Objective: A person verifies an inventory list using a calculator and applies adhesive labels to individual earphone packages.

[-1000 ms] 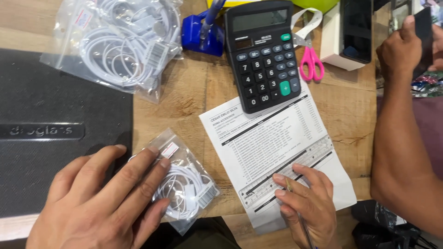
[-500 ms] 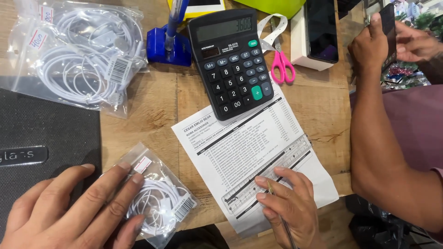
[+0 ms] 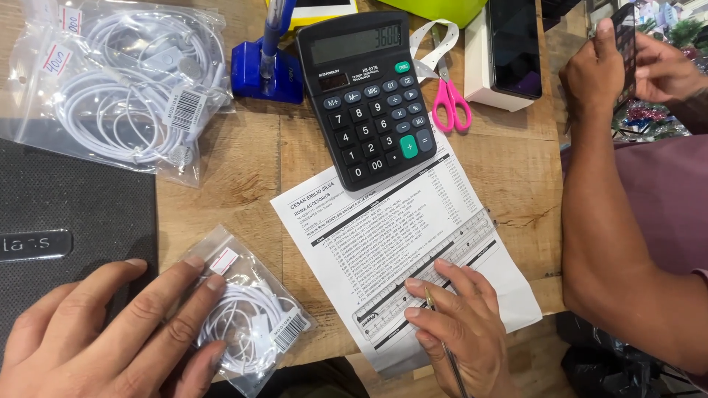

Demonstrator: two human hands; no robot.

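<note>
the small clear bag of white earphones (image 3: 247, 317) lies low and left of the middle in the picture, on the wooden desk (image 3: 236, 177). the left hand (image 3: 110, 332) lies flat on it with its fingers spread wide. the fingertips press the bag down, likely so it does not slide. the hand does not close around it.

the right hand (image 3: 464, 324) is low in the picture, right of the middle. it is partly curled and holds a thin pen (image 3: 442, 339) between its fingers. its fingertips press a clear ruler (image 3: 428, 273) onto the printed paper list (image 3: 398, 243). the ruler sits along one row, probably to keep the place on the list.

just above the paper is a black calculator (image 3: 372, 96), close enough to reach. pink scissors (image 3: 448, 99) lie to its right, and a blue pen stand (image 3: 269, 70) to its left. a big bag of white cables (image 3: 125, 88) fills the upper left. a black textured case (image 3: 66, 214) sits at the left edge. at the upper right another person's hand (image 3: 597, 74) holds a dark phone (image 3: 627, 44).

compared with a second ago, everything sits lower and more to the left in the picture, so the camera has turned a bit. both hands are on the same things as before.
</note>
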